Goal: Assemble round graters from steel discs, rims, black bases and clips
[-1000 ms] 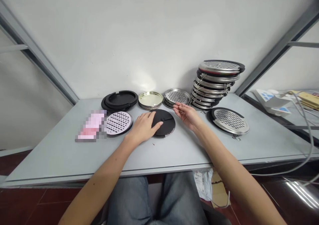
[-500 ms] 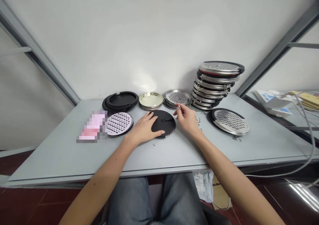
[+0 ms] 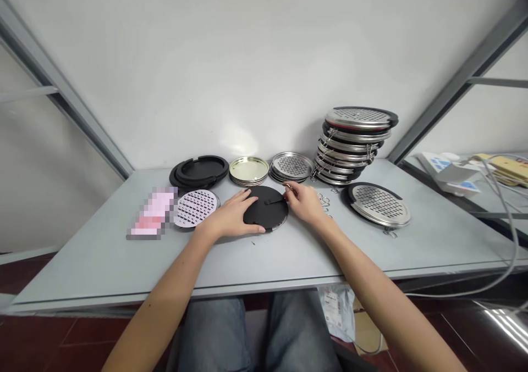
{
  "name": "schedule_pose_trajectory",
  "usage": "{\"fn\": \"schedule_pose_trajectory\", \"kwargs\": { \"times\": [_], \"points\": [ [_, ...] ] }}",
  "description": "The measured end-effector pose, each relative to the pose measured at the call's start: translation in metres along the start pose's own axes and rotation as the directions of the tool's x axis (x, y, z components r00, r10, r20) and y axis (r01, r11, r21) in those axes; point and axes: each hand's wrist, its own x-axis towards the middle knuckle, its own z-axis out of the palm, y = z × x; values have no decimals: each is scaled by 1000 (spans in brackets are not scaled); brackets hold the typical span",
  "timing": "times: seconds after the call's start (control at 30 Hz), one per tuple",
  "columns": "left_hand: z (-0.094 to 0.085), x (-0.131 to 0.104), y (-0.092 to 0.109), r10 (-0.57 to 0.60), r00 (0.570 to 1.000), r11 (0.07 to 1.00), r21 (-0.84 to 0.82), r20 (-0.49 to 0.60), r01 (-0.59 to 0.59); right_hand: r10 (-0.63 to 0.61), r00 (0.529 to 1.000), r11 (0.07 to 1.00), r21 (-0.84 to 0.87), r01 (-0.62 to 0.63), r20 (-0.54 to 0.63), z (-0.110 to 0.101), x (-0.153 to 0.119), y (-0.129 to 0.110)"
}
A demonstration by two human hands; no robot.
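A black round lid [image 3: 266, 212] with a small slot and strap near its middle lies flat on the table in front of me. My left hand [image 3: 231, 216] clasps its left side, with the fingers at the far edge and the thumb along the near edge. At the lid's right edge, my right hand [image 3: 304, 203] pinches a small metal hook, mostly hidden by the fingers. Several loose metal hooks [image 3: 325, 200] lie just right of that hand. A perforated round plate [image 3: 195, 208] on a black base rests to the left.
Along the back stand black rings [image 3: 200, 168], gold-coloured lids [image 3: 249, 168], perforated metal lids [image 3: 292, 165] and a tall leaning stack of finished-looking discs [image 3: 350, 146]. Another perforated disc [image 3: 380, 203] lies at right. A pixelated pink item [image 3: 152, 212] is at left.
My right hand has moved slightly left, bringing the pinched hook from above the lid's right side onto its edge by the strap. My left hand stays on the lid.
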Motion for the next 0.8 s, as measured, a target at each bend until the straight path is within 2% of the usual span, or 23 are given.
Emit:
{"fn": "schedule_pose_trajectory", "kwargs": {
  "times": [0.13,0.23,0.47,0.67,0.8],
  "points": [
    [-1,-3,10,-36,997,998,53,-72,40,-3,998,986,166,-7,63,2,2,4],
    [-3,-6,15,-28,996,995,96,-84,36,-8,996,964,267,-17,94,7,4,10],
    [-11,-9,-3,25,999,998,62,-40,-22,-10,991,877,477,-56,135,16,6,18],
    [-17,-9,-7,49,997,999,24,-54,-47,-9,979,813,571,-110,202,14,8,16],
    [-9,-8,2,-25,990,998,47,-139,32,-70,982,869,493,-27,177,10,8,14]
  ]
}}
